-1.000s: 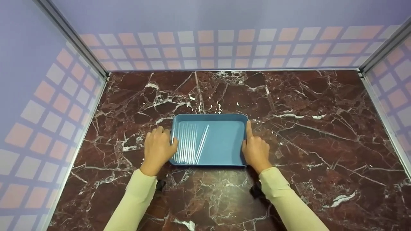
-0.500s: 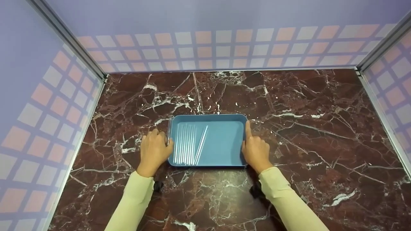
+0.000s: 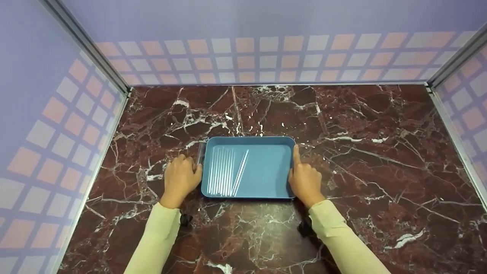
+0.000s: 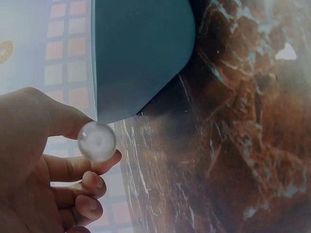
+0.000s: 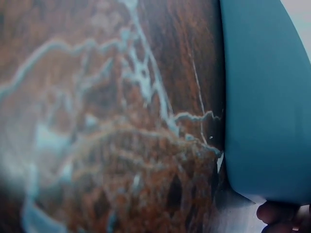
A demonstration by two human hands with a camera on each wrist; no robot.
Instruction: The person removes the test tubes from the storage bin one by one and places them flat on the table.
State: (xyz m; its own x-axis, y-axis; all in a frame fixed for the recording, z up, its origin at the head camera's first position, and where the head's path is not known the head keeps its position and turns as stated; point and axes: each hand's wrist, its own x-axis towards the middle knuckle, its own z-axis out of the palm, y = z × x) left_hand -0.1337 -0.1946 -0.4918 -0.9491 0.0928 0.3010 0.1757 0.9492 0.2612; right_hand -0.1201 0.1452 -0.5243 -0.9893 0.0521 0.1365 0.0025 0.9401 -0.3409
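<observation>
A shallow blue tray (image 3: 266,167) lies on the marbled tabletop in the head view. Inside, at its left, several clear test tubes (image 3: 220,171) lie side by side; some slant apart, toward the middle. Just outside the tray's left wall, my left hand (image 3: 180,177) pinches one clear test tube (image 3: 201,152) between thumb and index finger. Its round end (image 4: 97,141) faces the camera in the left wrist view. My right hand (image 3: 305,180) grips the tray's right rim, index finger straight along the wall. Only its fingertips (image 5: 278,212) show in the right wrist view, beside the tray's lower corner.
The dark red, white-veined tabletop (image 3: 380,171) surrounds the tray. Lilac panels with pink and white squares (image 3: 243,57) close off the back and both sides. Metal corner posts (image 3: 91,49) stand where the panels meet.
My left hand has moved a little left, taking the test tube from over the tray's left rim to outside it. The right hand and the tray stay about where they were.
</observation>
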